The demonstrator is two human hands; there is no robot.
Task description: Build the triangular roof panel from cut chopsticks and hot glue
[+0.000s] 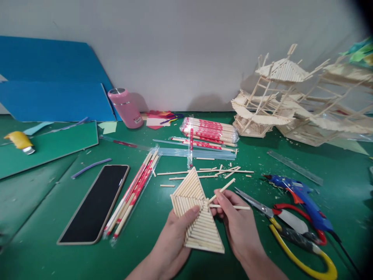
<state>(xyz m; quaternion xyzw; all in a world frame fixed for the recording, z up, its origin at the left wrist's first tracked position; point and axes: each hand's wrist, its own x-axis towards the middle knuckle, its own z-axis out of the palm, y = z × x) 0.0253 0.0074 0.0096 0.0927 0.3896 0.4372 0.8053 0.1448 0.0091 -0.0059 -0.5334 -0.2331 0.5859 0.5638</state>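
Green tabletop (101,262) lies under everything: scissors (267,210) and a blue plastic glue gun (311,208) crowd your right, a glossy phone (94,206) and film-wrapped sticks (135,190) your left. Between them, your left hand (176,231) clasps the ribbed, faceted wooden panel (205,223) — your right hand (237,214) pinches a slim stick (229,184) at its edge.

Cream stick panel (204,222) (seemingly chevron-striped where visible)

One panel of sticks (201,227), held in the left hand (177,230); one slanting stick (227,186), pinched by the right hand (237,217) at the panel's edge. Green table (142,229): scissors (256,203) and blue glue gun (307,198) lie right; phone (94,206) and packaged chopsticks (135,192) lie left; pink flask (128,111) and stick-built tower (284,72) stand behind.
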